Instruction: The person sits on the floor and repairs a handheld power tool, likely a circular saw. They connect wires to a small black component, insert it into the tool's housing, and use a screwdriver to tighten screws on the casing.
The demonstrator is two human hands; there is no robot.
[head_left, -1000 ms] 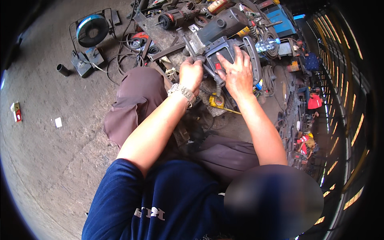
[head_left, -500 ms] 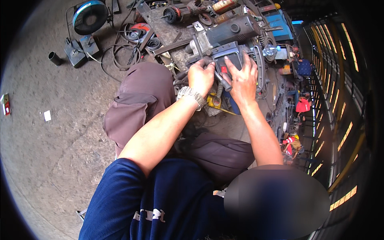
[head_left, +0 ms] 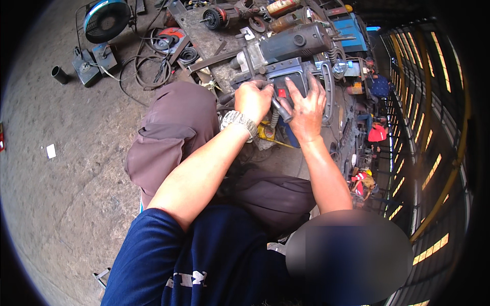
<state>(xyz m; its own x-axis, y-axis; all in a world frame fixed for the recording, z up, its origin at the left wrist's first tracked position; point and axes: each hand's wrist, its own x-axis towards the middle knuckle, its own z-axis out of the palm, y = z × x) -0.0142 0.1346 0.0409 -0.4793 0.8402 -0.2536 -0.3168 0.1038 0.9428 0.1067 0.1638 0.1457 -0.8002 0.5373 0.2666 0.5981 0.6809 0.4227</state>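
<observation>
1. Power tool point(head_left: 295, 42) lies past the navy shirt point(head_left: 229, 239), whose chest bears white lettering; a blurred oval covers the view's lower right.
2. Left hand point(head_left: 253, 102), wearing a watch point(head_left: 239, 122) on its wrist, curls beside a dark handle point(head_left: 282, 110) at the tool's near side; its fingertips are partly hidden, so I cannot tell whether they grip anything.
3. Right hand point(head_left: 308, 109) is spread, fingers resting on the dark panel near a red switch point(head_left: 281, 93) and covering part of it.
4. At the cluttered metal bench point(head_left: 200, 45), the tool's long axis slants: motor end toward upper right, metal end toward lower left.
5. Beyond it lies a white tag point(head_left: 247, 33), its dark marks unreadable.
6. Farther left, the fan point(head_left: 107, 21) is cut off by the top edge.
7. Far right, a person in red point(head_left: 377, 132) is too small to make out.
</observation>
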